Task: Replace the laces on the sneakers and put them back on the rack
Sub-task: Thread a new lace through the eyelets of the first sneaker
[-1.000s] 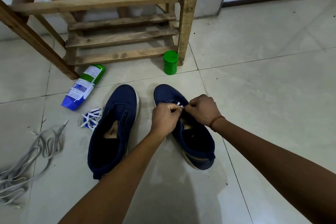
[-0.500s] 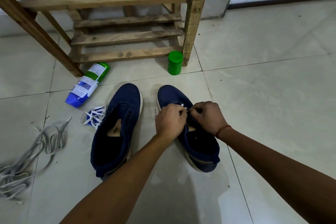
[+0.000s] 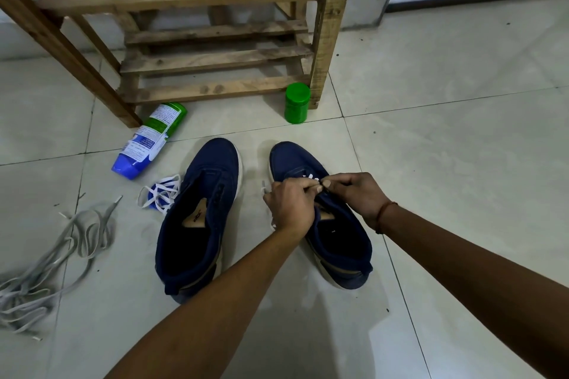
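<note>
- Reaches in from the near edge with both forearms, bringing the left hand (image 3: 289,206) and right hand (image 3: 354,194) together, fingertips meeting.
- Pinches the white lace (image 3: 311,177) in the left hand, fingers curled tight round it, with one tipped end poking out just left of that fist.
- Pinches the same lace between thumb and forefinger of the right hand, other fingers curled in, a thin band round that wrist.
- Holds this grip right over the eyelet row of the blue sneaker (image 3: 338,243), which lies directly beneath, heel nearer than the grip, toe beyond it, a few white crossings just past the fingertips.
- Has the second sneaker (image 3: 197,224) just left of the grip, side by side with the first, touched by neither hand.
- Shows a heap of grey laces (image 3: 46,271) well to the left of the grip, on the tiled floor (image 3: 446,178).
- Shows a small lace bundle (image 3: 160,194) left of the grip, against the second sneaker's outer side.
- Shows a blue-and-green tube (image 3: 147,138) lying on its side, beyond and left of the grip.
- Shows a green jar (image 3: 296,103) upright, straight beyond the grip.
- Ends at the wooden rack (image 3: 215,58), farthest from the grip, its corner post just beside the jar.
</note>
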